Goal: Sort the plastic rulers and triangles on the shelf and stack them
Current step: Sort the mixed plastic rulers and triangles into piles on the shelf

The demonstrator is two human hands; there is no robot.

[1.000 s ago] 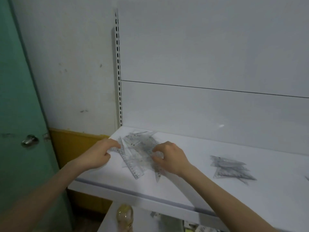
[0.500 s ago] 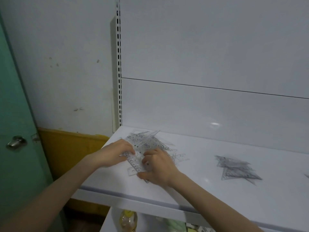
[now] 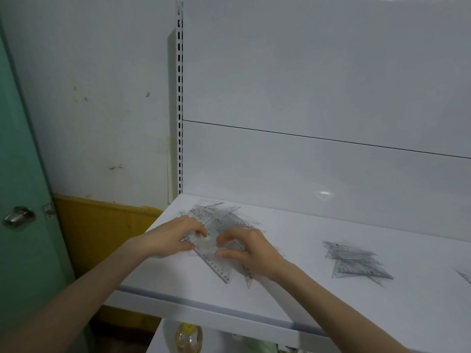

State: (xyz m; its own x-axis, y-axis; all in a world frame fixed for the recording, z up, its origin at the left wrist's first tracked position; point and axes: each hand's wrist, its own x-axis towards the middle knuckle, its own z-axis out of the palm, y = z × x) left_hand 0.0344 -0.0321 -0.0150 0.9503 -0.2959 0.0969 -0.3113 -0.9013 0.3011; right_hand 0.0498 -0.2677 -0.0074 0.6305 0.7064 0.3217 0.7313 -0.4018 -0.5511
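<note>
My left hand (image 3: pixel 175 238) and right hand (image 3: pixel 252 250) each pinch the ruler (image 3: pixel 219 269); it runs lengthwise between them, toward me.

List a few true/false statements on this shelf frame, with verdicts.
1. The left hand and the right hand are both on the mixed pile of clear plastic at the left end of the shelf. True.
2. A separate triangle stack lies to the right of both hands, untouched. True.
3. The straight ruler's free end points at the back panel. False: the ruler points its free end toward the shelf's front edge.
4. The door on the left is red. False: the door is green.
</note>
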